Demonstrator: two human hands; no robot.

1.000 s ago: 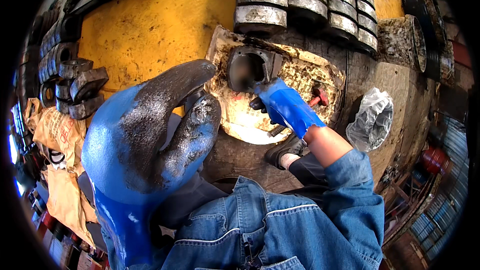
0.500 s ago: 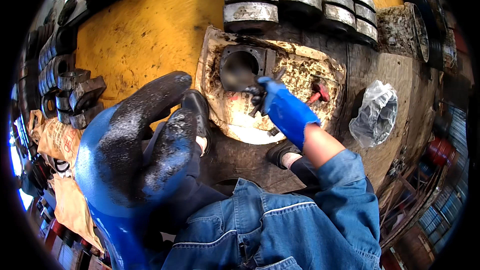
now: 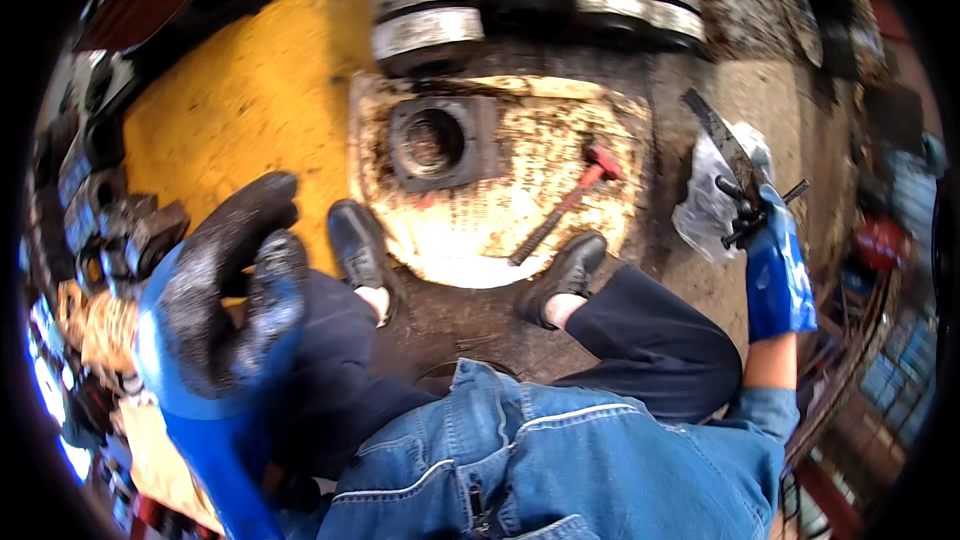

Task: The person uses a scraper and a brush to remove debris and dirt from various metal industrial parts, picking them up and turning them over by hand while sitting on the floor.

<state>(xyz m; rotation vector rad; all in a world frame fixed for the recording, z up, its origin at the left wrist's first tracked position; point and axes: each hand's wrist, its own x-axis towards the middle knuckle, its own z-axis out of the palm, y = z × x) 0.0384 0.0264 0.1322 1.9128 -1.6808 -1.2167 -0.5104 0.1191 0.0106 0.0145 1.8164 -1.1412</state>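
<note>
Right hand [image 3: 773,245] has its gloved fingers wrapped around a dark flat bar [image 3: 728,140] and black bolt-like pieces [image 3: 738,202], beside the plastic bag [image 3: 698,212]! Left hand [image 3: 222,310] is up, fingers curved, slightly parted; the bored metal block [image 3: 477,145] sits on the stained sheet [image 3: 470,250], near a red-headed hammer [image 3: 562,206].

Bright light is bleaching the sheet [image 3: 462,252] at centre; glare is flaring lower left; blurred edges are curving into black.
</note>
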